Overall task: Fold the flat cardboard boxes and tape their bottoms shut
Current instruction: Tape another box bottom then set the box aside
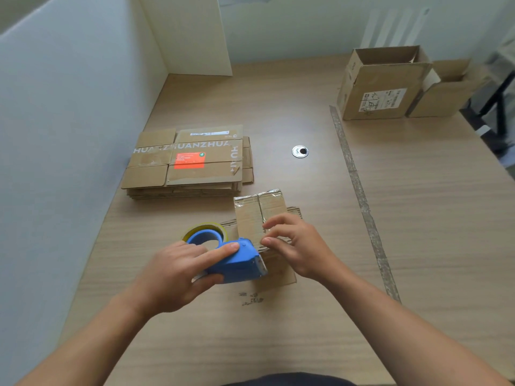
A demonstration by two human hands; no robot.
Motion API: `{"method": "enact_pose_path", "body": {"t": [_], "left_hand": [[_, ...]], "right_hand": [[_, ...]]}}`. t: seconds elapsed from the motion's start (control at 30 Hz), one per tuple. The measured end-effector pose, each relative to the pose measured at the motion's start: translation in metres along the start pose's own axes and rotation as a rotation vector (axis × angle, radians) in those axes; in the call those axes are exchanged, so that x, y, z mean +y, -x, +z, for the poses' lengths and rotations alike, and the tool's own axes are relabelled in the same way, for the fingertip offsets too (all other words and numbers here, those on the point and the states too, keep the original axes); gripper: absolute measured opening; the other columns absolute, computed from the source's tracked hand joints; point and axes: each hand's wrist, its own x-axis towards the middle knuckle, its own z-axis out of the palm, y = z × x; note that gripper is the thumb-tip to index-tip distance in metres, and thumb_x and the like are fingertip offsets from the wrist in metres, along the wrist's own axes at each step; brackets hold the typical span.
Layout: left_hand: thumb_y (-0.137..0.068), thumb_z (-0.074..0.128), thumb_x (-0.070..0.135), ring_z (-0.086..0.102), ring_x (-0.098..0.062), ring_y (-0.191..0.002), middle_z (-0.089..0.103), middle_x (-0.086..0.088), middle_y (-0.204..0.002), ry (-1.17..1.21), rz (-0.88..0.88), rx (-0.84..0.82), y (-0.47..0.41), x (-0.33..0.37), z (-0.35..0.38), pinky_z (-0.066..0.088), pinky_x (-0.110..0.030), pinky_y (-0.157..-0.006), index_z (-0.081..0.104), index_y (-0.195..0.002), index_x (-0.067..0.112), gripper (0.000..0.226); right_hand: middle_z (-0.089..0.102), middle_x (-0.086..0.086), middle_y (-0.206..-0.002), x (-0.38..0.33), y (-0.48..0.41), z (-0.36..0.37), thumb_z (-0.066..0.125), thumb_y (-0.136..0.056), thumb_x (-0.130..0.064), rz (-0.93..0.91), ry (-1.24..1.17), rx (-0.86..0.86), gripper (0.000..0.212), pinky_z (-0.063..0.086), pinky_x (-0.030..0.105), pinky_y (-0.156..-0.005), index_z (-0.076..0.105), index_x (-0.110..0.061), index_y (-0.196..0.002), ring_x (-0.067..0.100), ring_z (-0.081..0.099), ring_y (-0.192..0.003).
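Taping the bottom seam of a small box on the surface (306, 330).
The left hand (178, 277) grips the blue tape dispenser (237, 263), its mouth at the small box (259, 213) between the hands. The right hand (295, 246) pinches that box beside the seam. To do this well, I judge, butt the flaps tight and draw the tape straight. Beyond the left hand lies the stack of flat boxes (189, 162); far past the right, two folded boxes (384, 82).

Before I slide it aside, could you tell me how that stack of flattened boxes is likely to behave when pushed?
The stack of flattened boxes lies broad and flat on the table, so it probably won't tip. Its layers look loose with uneven edges, so a push up high may slide the top sheets off.
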Motion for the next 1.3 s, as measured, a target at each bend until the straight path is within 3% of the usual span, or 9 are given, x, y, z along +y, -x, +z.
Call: {"method": "enact_pose_path", "body": {"t": [0.13, 0.33, 0.43, 0.5, 0.63, 0.8, 1.0, 1.13, 1.3], "left_hand": [[-0.095, 0.042, 0.057, 0.059, -0.012, -0.074, 0.068, 0.012, -0.093, 0.119, -0.095, -0.154, -0.004, 0.000, 0.001, 0.050, -0.026, -0.062, 0.023, -0.150, 0.054, 0.058], [-0.077, 0.044, 0.078, 0.059, 0.003, -0.103, 0.058, 0.034, -0.127, 0.415, -0.416, -0.368, 0.008, -0.019, -0.019, 0.048, -0.024, -0.087, 0.021, -0.134, 0.078, 0.061], [-0.073, 0.046, 0.075, 0.055, 0.007, -0.110, 0.052, 0.040, -0.128, 0.449, -0.461, -0.472, -0.012, -0.014, -0.019, 0.047, -0.023, -0.090, 0.024, -0.125, 0.083, 0.057], [-0.072, 0.047, 0.074, 0.055, 0.005, -0.109, 0.053, 0.037, -0.128, 0.474, -0.495, -0.495, -0.022, -0.012, -0.019, 0.048, -0.026, -0.090, 0.027, -0.124, 0.083, 0.057], [-0.071, 0.050, 0.071, 0.054, 0.007, -0.110, 0.053, 0.037, -0.129, 0.487, -0.509, -0.559, -0.020, -0.015, -0.025, 0.047, -0.028, -0.093, 0.034, -0.123, 0.081, 0.055], [-0.068, 0.051, 0.072, 0.054, 0.010, -0.112, 0.053, 0.037, -0.129, 0.490, -0.590, -0.561, -0.009, -0.025, -0.029, 0.047, -0.030, -0.097, 0.041, -0.116, 0.080, 0.049], [-0.068, 0.054, 0.062, 0.058, 0.008, -0.104, 0.061, 0.032, -0.121, 0.508, -0.679, -0.619, -0.020, -0.027, -0.028, 0.047, -0.027, -0.093, 0.054, -0.123, 0.061, 0.056], [-0.072, 0.056, 0.053, 0.060, 0.008, -0.099, 0.064, 0.034, -0.111, 0.508, -0.706, -0.655, -0.025, -0.028, -0.024, 0.047, -0.024, -0.089, 0.055, -0.111, 0.070, 0.043], [-0.071, 0.055, 0.049, 0.061, 0.004, -0.098, 0.066, 0.028, -0.110, 0.486, -0.746, -0.667, -0.034, -0.032, -0.015, 0.047, -0.025, -0.087, 0.057, -0.108, 0.065, 0.040]], "right_hand": [[0.054, -0.025, -0.105, 0.007, 0.007, -0.003, 0.068, -0.091, -0.025, 0.040, 0.007, 0.032, 0.013, 0.043, 0.027, -0.093, 0.074, -0.017, -0.083, 0.011, 0.056, -0.108], [0.056, -0.005, -0.111, 0.030, 0.034, -0.036, 0.068, -0.093, -0.017, 0.279, -0.116, 0.014, 0.027, 0.045, 0.017, -0.083, 0.069, -0.032, -0.070, -0.001, 0.057, -0.100], [0.057, -0.005, -0.107, 0.033, 0.028, -0.028, 0.066, -0.089, -0.031, 0.373, -0.169, 0.104, 0.021, 0.043, 0.027, -0.092, 0.068, -0.022, -0.070, 0.005, 0.057, -0.105], [0.057, -0.004, -0.105, 0.035, 0.024, -0.027, 0.066, -0.091, -0.027, 0.404, -0.186, 0.132, 0.022, 0.042, 0.031, -0.095, 0.068, -0.021, -0.069, 0.011, 0.057, -0.105], [0.054, -0.002, -0.106, 0.044, 0.030, -0.041, 0.065, -0.094, -0.017, 0.433, -0.156, 0.119, 0.026, 0.038, 0.026, -0.089, 0.068, -0.022, -0.069, 0.010, 0.056, -0.105], [0.055, 0.000, -0.109, 0.051, 0.029, -0.045, 0.061, -0.097, -0.019, 0.473, -0.145, 0.055, 0.022, 0.036, 0.027, -0.089, 0.064, -0.019, -0.075, 0.006, 0.054, -0.103], [0.056, 0.006, -0.109, 0.056, 0.022, -0.034, 0.063, -0.096, -0.029, 0.502, -0.046, 0.039, 0.019, 0.036, 0.028, -0.084, 0.059, -0.019, -0.081, 0.020, 0.055, -0.103], [0.054, 0.006, -0.108, 0.058, 0.013, -0.031, 0.061, -0.097, -0.030, 0.505, 0.044, 0.009, 0.017, 0.032, 0.026, -0.077, 0.061, -0.016, -0.086, 0.020, 0.053, -0.099], [0.052, 0.004, -0.102, 0.064, -0.001, -0.019, 0.059, -0.098, -0.032, 0.525, 0.126, -0.024, 0.016, 0.030, 0.024, -0.076, 0.059, -0.020, -0.088, 0.017, 0.050, -0.096]]}}
